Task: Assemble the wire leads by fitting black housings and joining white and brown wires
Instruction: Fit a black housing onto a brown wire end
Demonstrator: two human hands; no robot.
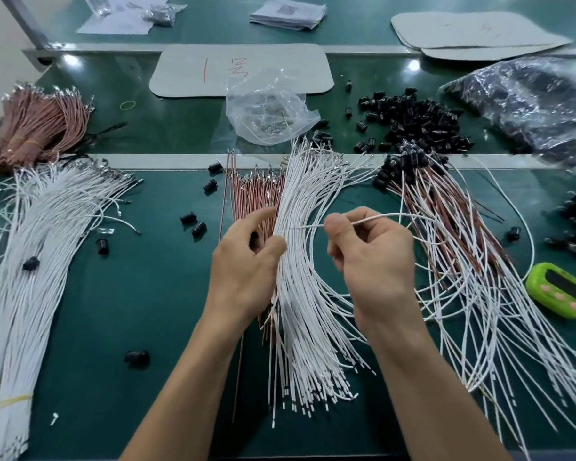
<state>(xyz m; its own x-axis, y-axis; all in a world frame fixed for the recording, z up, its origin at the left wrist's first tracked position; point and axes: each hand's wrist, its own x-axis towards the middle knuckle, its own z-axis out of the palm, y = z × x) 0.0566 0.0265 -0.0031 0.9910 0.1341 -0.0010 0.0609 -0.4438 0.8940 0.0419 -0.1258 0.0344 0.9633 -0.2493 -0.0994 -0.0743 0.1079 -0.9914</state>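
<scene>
Behind the left hand (243, 264), brown wires (258, 194), midsection hidden.

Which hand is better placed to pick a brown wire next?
Left. The left hand lies among the brown wires; the right hand is pinching a single white wire.

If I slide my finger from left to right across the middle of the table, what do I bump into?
Big white wire bundle → left hand gripping brown wires → loose white wires → right hand pinching one white wire → brown-and-white leads → green timer.
</scene>
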